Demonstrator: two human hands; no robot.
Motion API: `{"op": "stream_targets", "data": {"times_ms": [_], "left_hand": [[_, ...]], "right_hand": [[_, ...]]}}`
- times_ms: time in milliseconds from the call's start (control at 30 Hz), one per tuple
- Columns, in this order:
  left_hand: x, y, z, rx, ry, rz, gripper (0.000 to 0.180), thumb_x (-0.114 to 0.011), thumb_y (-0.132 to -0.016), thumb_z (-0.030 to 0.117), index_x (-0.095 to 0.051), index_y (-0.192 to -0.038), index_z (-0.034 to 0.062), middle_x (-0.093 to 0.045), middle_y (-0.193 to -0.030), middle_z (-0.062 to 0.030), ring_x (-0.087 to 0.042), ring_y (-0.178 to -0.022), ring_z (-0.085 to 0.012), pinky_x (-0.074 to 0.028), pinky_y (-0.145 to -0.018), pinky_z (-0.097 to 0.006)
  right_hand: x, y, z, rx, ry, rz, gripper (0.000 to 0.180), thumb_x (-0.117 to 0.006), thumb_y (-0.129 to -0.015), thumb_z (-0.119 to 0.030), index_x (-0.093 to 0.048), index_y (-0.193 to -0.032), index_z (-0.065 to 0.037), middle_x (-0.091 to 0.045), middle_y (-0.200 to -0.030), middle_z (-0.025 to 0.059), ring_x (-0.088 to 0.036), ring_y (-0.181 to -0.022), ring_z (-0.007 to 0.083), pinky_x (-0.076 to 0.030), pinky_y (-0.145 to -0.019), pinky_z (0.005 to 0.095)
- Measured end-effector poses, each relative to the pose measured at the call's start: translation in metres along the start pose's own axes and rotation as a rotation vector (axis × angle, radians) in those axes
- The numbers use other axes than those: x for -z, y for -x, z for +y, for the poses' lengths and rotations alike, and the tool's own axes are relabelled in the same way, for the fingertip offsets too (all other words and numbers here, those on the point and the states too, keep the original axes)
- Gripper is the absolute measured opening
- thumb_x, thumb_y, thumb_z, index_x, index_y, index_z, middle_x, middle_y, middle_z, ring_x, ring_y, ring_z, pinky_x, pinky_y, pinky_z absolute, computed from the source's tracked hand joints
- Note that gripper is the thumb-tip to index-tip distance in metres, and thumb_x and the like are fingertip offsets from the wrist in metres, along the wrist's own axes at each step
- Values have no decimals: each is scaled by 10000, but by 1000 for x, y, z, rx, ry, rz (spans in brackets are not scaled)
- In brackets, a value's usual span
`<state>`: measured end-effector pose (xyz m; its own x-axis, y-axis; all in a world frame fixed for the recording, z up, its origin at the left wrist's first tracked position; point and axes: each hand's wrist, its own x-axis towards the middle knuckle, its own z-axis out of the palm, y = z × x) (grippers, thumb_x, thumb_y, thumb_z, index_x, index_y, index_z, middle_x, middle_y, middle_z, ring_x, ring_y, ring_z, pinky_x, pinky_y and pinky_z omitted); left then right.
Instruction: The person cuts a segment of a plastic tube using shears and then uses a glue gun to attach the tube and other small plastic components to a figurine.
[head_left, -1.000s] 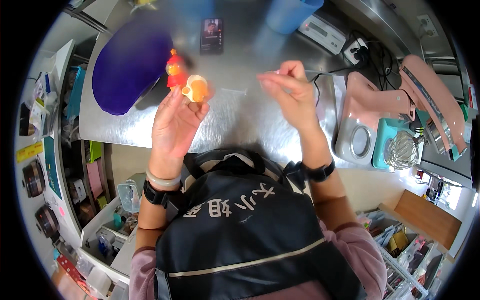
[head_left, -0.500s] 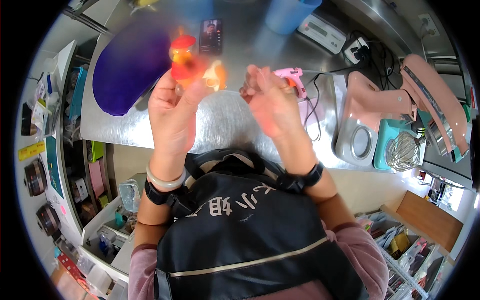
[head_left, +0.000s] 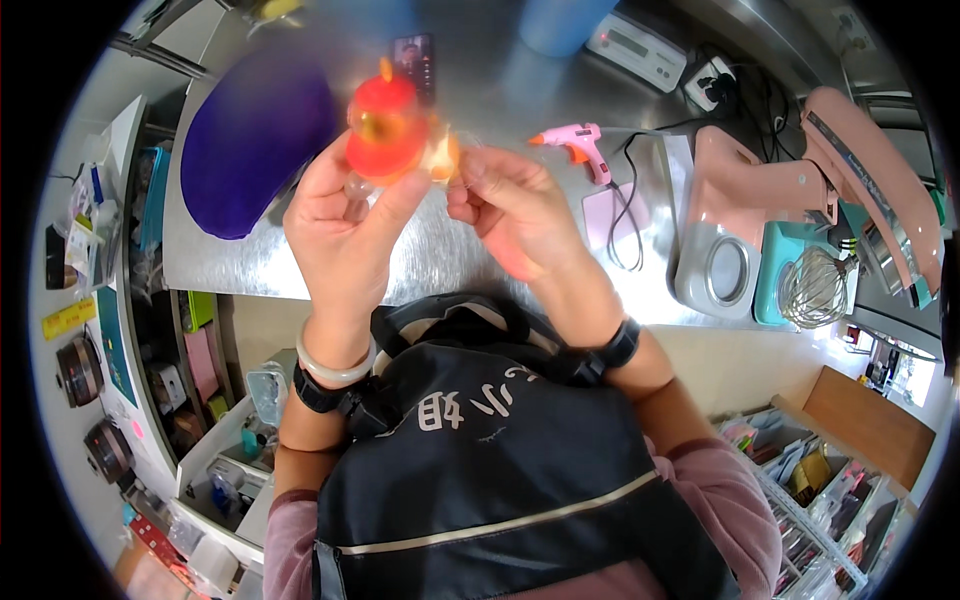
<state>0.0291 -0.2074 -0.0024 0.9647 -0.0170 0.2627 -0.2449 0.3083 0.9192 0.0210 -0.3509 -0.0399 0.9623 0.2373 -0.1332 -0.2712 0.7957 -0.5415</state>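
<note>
My left hand point(head_left: 345, 225) is closed round a small ornament point(head_left: 384, 125), which has red tiers, a clear middle with yellow inside and an orange tip; the view of it is slightly blurred. A cream and orange piece point(head_left: 441, 158) juts from its right side. At that piece, the fingertips of my right hand point(head_left: 517, 212) are pinched together; whatever lies between them is too small to make out. Just beyond my right hand, a pink glue gun point(head_left: 580, 147) with an orange nozzle and trigger lies on the steel table point(head_left: 240, 265).
A purple cushion-like shape point(head_left: 258, 150) lies at left. Behind the ornament is a phone point(head_left: 414, 65). A blue container point(head_left: 562, 25) and a white scale point(head_left: 636, 52) stand at the back. On the right are a pink stand mixer point(head_left: 760, 185), a wire whisk point(head_left: 815, 290) and cables.
My right hand has moved left, from near the glue gun to the ornament's cream piece. The glue gun is now uncovered. My left hand still grips the ornament.
</note>
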Motion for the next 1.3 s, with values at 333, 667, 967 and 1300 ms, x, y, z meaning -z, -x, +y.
{"op": "stream_targets", "data": {"times_ms": [333,667,967,1300], "left_hand": [[-1,3,7,-31,-170,-24,433,-678,-725,-27,-502,-1118,-69,-604,-1008,-101,-585,-903,-151,-458,-814,-261],[1,4,10,-33,-240,-79,421,-692,-714,-17,-524,-1095,-78,-620,-959,-90,-577,-874,-125,-452,-793,-243],[6,7,11,-6,-310,-129,427,-691,-720,0,-523,-1103,-83,-620,-944,-76,-573,-854,-112,-453,-774,-233],[11,4,3,149,-261,-90,381,-681,-737,23,-533,-1079,-56,-605,-968,-70,-551,-875,-105,-434,-781,-229]], "right_hand": [[-7,4,-3,23,67,15,200,-613,-815,-124,-620,-963,11,-640,-813,91,-619,-693,142,-523,-649,253],[-6,7,2,36,91,59,196,-631,-800,-124,-625,-942,12,-638,-787,96,-615,-680,142,-518,-639,252],[-4,9,7,15,69,94,187,-641,-790,-116,-633,-924,15,-639,-789,98,-609,-667,140,-518,-638,256],[-1,11,12,129,657,-4,155,-543,-846,-54,-601,-932,61,-628,-806,90,-604,-677,125,-495,-628,234]]}}
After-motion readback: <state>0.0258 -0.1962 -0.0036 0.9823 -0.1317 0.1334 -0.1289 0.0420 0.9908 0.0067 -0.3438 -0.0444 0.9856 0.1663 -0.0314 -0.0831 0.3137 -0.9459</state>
